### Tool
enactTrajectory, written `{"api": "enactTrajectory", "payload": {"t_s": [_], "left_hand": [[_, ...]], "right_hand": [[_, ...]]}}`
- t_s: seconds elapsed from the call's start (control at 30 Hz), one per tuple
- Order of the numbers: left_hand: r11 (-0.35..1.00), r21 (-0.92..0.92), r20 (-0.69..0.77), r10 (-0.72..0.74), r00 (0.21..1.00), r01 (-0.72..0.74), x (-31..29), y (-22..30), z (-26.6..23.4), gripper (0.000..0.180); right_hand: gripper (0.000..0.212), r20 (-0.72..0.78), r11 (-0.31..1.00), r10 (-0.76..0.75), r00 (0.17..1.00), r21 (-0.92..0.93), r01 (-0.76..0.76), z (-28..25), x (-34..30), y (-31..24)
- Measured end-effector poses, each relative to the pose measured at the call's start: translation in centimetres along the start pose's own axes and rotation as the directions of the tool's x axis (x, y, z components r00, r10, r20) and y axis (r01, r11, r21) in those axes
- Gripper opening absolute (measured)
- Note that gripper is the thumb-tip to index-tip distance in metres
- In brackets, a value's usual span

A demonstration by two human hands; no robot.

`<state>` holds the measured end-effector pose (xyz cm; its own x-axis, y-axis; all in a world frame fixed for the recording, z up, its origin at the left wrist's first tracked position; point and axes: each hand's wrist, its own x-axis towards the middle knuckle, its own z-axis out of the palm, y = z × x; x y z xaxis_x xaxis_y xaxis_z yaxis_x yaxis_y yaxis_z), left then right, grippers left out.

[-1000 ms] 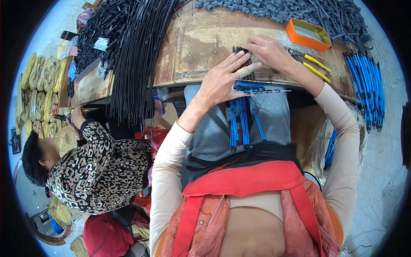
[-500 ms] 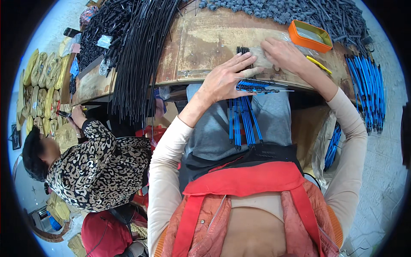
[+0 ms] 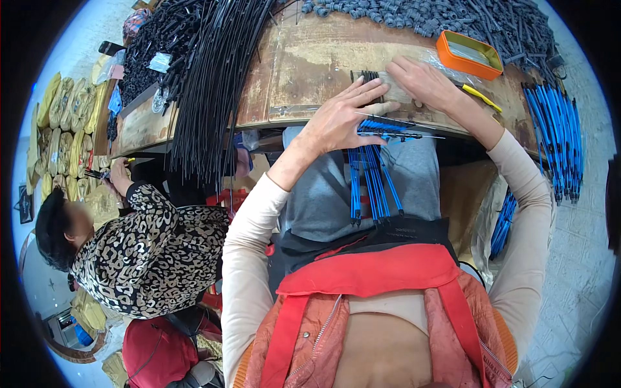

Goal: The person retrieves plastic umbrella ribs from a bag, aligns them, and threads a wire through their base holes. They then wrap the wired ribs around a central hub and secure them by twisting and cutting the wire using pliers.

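My left hand [image 3: 339, 118] lies across a bundle of blue rods with black ends [image 3: 370, 178]. Its fingers reach over the black ends on the table edge, and part of the bundle sits between thumb and forefinger. The lower ends hang over my lap. A pale wrap covers part of one finger. My right hand [image 3: 420, 83] is just to the right, fingers bent down over a pale, see-through sheet [image 3: 396, 90] beside the black ends. What its fingertips grip is hidden.
An orange tin [image 3: 469, 70] and a yellow-handled tool [image 3: 482, 96] lie to the right. Grey fittings [image 3: 414, 19] are heaped behind; long black rods [image 3: 217, 90] overhang the left edge. More blue rods [image 3: 556, 139] hang at right. A co-worker [image 3: 149, 252] sits at left.
My right hand has shifted slightly left, nearer my left fingers. My left hand stays almost in place, and the hanging rods have swung slightly right.
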<state>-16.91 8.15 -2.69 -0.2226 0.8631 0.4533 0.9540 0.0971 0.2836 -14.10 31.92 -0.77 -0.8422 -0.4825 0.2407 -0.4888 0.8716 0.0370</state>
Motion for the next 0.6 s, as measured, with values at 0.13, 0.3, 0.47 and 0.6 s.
{"api": "enactTrajectory", "payload": {"t_s": [0.13, 0.3, 0.47, 0.6], "left_hand": [[0.999, -0.031, 0.029, 0.023, 0.999, -0.022, 0.0, -0.6, 0.1, 0.071], [0.996, -0.082, 0.045, 0.035, 0.998, -0.031, 0.1, -0.9, 0.2, 0.07], [0.992, -0.103, 0.031, 0.074, 0.997, -0.071, 0.6, -0.7, 0.2, 0.069], [0.99, -0.115, 0.032, 0.088, 0.996, -0.084, 0.5, -0.6, 0.3, 0.07]], "right_hand": [[0.02, -0.049, 1.0, 0.007, 0.999, -0.017, -0.008, 0.2, -0.5, -0.2], [0.021, -0.059, 0.997, -0.005, 0.998, -0.08, 0.0, 0.1, -0.7, -0.5], [0.022, -0.1, 1.0, -0.009, 0.995, -0.022, 0.007, 0.8, 0.2, -0.9], [0.033, -0.094, 0.993, 0.052, 0.994, 0.107, -0.042, -0.3, 0.5, -1.0]]}}
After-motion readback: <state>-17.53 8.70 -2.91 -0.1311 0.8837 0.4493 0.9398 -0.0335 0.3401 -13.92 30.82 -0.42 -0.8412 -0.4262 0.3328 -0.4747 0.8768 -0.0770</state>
